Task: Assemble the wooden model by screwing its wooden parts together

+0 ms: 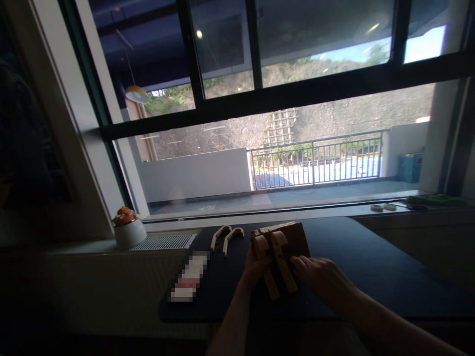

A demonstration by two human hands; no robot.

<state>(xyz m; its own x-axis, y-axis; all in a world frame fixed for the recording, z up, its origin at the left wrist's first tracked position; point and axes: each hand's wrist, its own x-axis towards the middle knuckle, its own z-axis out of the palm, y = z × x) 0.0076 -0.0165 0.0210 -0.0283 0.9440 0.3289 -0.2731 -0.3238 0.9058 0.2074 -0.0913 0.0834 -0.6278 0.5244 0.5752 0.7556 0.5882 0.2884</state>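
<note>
A dark brown wooden block or board (299,237) with a pale top edge is tilted up over the table. Across its near face lie two light wooden pieces with curved heads, a left curved piece (270,282) and a right curved piece (287,274). My left hand (254,269) grips the block's left side, with its thumb by the left curved piece. At the right, my right hand (315,269) is closed, fingertips pinched together beside the right curved piece. Whatever is in that pinch is too dark and small to make out.
Two more curved wooden pieces (226,240) lie at the back left of the dark table (359,267). A blurred-out flat item (190,277) sits at its left edge. On the windowsill are a white pot with an orange top (129,230) and small tape rolls (376,208).
</note>
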